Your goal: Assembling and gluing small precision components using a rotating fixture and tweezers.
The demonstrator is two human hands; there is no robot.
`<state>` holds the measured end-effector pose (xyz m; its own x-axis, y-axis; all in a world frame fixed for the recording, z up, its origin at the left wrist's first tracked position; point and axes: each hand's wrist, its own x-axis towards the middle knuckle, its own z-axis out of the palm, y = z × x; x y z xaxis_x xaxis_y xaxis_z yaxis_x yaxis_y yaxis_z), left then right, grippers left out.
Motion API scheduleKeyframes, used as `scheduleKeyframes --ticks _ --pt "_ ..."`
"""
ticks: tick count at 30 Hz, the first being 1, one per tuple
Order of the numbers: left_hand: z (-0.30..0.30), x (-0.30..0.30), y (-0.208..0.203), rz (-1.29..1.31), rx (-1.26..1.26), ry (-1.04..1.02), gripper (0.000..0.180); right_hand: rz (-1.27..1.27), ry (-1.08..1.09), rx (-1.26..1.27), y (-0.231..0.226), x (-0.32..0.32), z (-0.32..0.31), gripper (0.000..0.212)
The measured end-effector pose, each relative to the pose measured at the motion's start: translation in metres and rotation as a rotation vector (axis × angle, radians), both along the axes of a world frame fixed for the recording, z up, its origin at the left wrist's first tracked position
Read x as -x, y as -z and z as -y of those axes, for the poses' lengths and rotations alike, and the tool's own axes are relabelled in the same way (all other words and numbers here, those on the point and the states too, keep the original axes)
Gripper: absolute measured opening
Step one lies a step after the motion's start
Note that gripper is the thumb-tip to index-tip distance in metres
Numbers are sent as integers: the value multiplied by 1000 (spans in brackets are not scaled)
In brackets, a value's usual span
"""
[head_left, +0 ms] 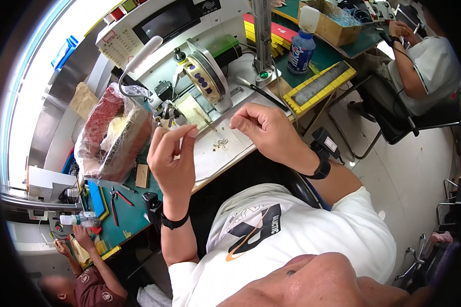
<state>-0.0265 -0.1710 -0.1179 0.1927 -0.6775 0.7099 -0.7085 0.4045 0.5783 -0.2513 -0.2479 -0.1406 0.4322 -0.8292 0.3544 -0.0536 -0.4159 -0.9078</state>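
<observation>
My left hand (170, 159) is raised at the front of the bench, thumb and forefinger pinched together. Across from it, my right hand (265, 129) has its fingers curled, with thumb and forefinger pressed tip to tip. Anything in either pinch is too small to make out. Between and below the hands, several small gold-coloured pieces (220, 145) lie on a white sheet (210, 162). Just beyond stands a bench machine with a round gold-rimmed wheel (205, 82) bearing dark oval spots. A thin brownish stick (205, 119) slants over its pale plate (192, 108).
Left of the machine sits a plastic-wrapped red box (110, 135); red-handled pliers (115, 204) lie nearer. A white lamp (144, 53) arches over the bench. On the right are a blue bottle (300, 51) and a yellow-edged tray (320, 87). Co-workers sit at both sides.
</observation>
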Motion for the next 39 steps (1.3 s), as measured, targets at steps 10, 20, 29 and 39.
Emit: scheduleKeyframes --ticks 10,20,29,39 --pt "2 20 9 191 68 90 20 139 -161 -106 -7 -15 -3 35" --pt "23 -16 19 197 103 -157 6 25 59 -43 -17 -12 48 24" --pt "51 -69 39 251 84 -418 23 36 -140 -70 6 -42 159 24" --pt "70 -18 8 352 129 -318 32 139 -505 -444 -9 -56 180 31"
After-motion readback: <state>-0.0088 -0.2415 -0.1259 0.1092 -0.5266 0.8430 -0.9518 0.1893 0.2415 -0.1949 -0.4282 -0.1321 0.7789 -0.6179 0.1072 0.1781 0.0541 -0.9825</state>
